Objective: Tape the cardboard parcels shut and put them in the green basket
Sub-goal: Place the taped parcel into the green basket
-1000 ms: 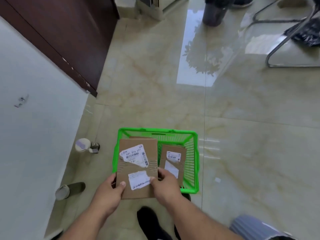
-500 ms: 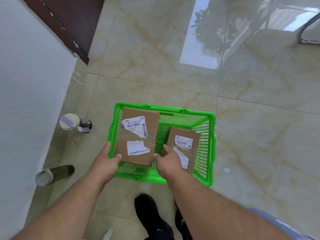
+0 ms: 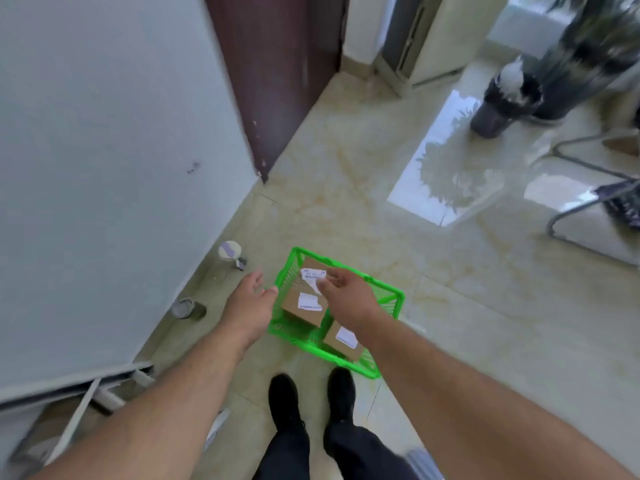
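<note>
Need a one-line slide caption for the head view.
Both hands, left and right, open above two cardboard parcels in the green basket.

You see a bright green lattice basket (image 3: 388, 299) holding brown cardboard parcels (image 3: 303, 311) with white labels. Your shoes (image 3: 285, 400) are black, the floor (image 3: 450, 289) cream marble veined with tan.

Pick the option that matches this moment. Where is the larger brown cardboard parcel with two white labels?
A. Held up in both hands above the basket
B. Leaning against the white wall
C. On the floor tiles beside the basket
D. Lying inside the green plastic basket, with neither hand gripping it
D: the larger brown cardboard parcel lies inside the green plastic basket, while the left hand and right hand hover open above it, gripping nothing.
</note>
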`<state>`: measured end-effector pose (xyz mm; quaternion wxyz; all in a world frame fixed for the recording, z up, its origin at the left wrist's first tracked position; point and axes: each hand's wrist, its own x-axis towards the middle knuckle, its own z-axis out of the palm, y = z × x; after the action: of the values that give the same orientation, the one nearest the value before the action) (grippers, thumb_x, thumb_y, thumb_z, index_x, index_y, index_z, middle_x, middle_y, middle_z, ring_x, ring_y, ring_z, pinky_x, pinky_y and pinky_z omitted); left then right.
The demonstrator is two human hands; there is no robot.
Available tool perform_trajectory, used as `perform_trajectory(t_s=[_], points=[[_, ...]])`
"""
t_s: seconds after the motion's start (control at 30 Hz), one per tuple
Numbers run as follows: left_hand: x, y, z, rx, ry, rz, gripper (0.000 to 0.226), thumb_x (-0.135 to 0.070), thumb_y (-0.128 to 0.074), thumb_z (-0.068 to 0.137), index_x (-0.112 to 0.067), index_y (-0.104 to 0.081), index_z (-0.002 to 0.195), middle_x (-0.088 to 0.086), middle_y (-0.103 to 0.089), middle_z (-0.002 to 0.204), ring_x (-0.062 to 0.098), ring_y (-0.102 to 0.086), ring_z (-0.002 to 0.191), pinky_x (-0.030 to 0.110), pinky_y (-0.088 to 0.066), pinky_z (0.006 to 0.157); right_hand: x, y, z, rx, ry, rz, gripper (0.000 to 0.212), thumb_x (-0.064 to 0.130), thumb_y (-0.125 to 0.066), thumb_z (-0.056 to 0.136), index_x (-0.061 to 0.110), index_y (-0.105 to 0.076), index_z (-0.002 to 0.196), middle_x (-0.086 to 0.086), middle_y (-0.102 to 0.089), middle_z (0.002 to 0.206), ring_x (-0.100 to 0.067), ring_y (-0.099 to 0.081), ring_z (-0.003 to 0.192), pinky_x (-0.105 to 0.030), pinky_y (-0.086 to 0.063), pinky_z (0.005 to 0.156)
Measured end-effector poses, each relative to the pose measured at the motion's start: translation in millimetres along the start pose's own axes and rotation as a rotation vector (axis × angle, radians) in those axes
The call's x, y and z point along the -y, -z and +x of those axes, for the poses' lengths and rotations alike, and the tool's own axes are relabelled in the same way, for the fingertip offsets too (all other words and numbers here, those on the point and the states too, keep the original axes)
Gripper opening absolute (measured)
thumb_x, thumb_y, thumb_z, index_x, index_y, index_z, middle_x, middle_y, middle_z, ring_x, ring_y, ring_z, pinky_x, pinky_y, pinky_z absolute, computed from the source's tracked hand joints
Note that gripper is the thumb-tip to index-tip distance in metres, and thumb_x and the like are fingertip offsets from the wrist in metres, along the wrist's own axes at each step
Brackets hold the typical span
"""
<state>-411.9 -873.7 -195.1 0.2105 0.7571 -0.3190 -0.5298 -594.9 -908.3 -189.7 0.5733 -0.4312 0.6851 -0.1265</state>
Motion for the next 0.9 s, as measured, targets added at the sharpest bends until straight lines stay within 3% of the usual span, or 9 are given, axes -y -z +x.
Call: perform_trajectory(t_s=[0.13, 0.27, 0.37, 0.43, 0.5, 0.6, 0.7, 0.83, 0.9], points=[[-29.9, 44.1, -86.3, -0.103, -0.081, -0.108, 0.058, -0.017, -0.056, 0.103, -0.015, -0.037, 0.158, 0.002, -0.04, 0.162, 0.012, -0.043, 0.144, 0.031, -0.031, 0.12, 61.5, 4.2, -72.9, 0.042, 0.135, -0.052, 0.05, 0.032, -0.064, 0.103, 0.015, -0.054, 0.149, -0.002, -0.065, 0.139, -0.018, -0.067, 0.102, -0.027, -0.055, 0.072], [-30.6, 66.6, -170.9, -0.303, -0.111, -0.221, 0.048, -0.007, -0.053, 0.104, -0.007, -0.044, 0.151, -0.007, -0.051, 0.136, 0.005, -0.047, 0.127, 0.009, -0.032, 0.095, 81.6, -17.0, -124.3, 0.162, 0.305, -0.16, 0.051, 0.038, -0.065, 0.1, 0.015, -0.058, 0.146, 0.003, -0.068, 0.128, -0.02, -0.065, 0.12, -0.041, -0.049, 0.108], [-3.6, 68.1, -226.7, -0.472, -0.067, -0.302, 0.049, -0.012, -0.057, 0.103, -0.01, -0.046, 0.15, -0.007, -0.05, 0.147, 0.004, -0.048, 0.125, 0.011, -0.032, 0.095, 83.1, -40.6, -163.6, 0.317, 0.417, -0.192, 0.042, 0.045, -0.068, 0.092, 0.02, -0.07, 0.125, 0.011, -0.066, 0.098, -0.017, -0.068, 0.097, -0.041, -0.055, 0.09], [22.2, 67.9, -261.6, -0.572, -0.03, -0.378, 0.055, -0.018, -0.059, 0.102, -0.015, -0.043, 0.154, 0.0, -0.047, 0.156, 0.007, -0.048, 0.131, 0.015, -0.031, 0.101, 76.3, -56.3, -185.7, 0.416, 0.484, -0.244, 0.05, 0.057, -0.062, 0.078, 0.012, -0.069, 0.099, 0.01, -0.059, 0.077, -0.015, -0.057, 0.075, -0.039, -0.048, 0.074], [43.8, 69.5, -296.9, -0.65, -0.006, -0.431, 0.056, -0.022, -0.059, 0.102, -0.018, -0.041, 0.155, -0.001, -0.045, 0.158, 0.009, -0.047, 0.136, 0.018, -0.032, 0.103, 70.9, -70.1, -208.6, 0.52, 0.517, -0.272, 0.045, 0.06, -0.061, 0.075, 0.017, -0.065, 0.088, 0.012, -0.054, 0.07, -0.011, -0.05, 0.066, -0.039, -0.044, 0.07], [76.7, 73.1, -344.0, -0.778, 0.019, -0.504, 0.054, -0.027, -0.058, 0.104, -0.023, -0.042, 0.155, -0.005, -0.045, 0.157, 0.013, -0.046, 0.14, 0.025, -0.035, 0.111, 63.7, -89.5, -250.6, 0.663, 0.563, -0.332, 0.023, 0.052, -0.065, 0.087, 0.03, -0.062, 0.093, 0.018, -0.056, 0.074, -0.003, -0.052, 0.072, -0.031, -0.047, 0.075], [111.8, 74.8, -385.7, -0.89, 0.062, -0.577, 0.049, -0.027, -0.057, 0.104, -0.024, -0.046, 0.152, -0.01, -0.048, 0.151, 0.014, -0.048, 0.139, 0.029, -0.039, 0.111, 46.7, -110.5, -292.0, 0.789, 0.607, -0.395, 0.045, 0.065, -0.06, 0.076, 0.028, -0.071, 0.098, 0.019, -0.062, 0.073, -0.004, -0.057, 0.076, -0.032, -0.049, 0.081], [163.3, 69.7, -435.9, -0.993, 0.134, -0.651, 0.052, -0.03, -0.058, 0.103, -0.024, -0.045, 0.152, -0.006, -0.046, 0.157, 0.014, -0.047, 0.141, 0.031, -0.039, 0.113, 17.9, -129.7, -352.5, 0.934, 0.623, -0.51, 0.025, 0.058, -0.059, 0.081, 0.036, -0.072, 0.079, 0.015, -0.062, 0.069, -0.011, -0.06, 0.076, -0.036, -0.051, 0.079], [182.3, 69.7, -449.3, -1.022, 0.16, -0.688, 0.053, -0.032, -0.059, 0.102, -0.025, -0.044, 0.153, -0.007, -0.045, 0.157, 0.014, -0.047, 0.14, 0.04, -0.041, 0.116, 8.1, -139.7, -365.9, 0.964, 0.636, -0.53, 0.028, 0.056, -0.063, 0.085, 0.03, -0.073, 0.09, 0.015, -0.068, 0.077, -0.011, -0.065, 0.082, -0.037, -0.054, 0.085]])
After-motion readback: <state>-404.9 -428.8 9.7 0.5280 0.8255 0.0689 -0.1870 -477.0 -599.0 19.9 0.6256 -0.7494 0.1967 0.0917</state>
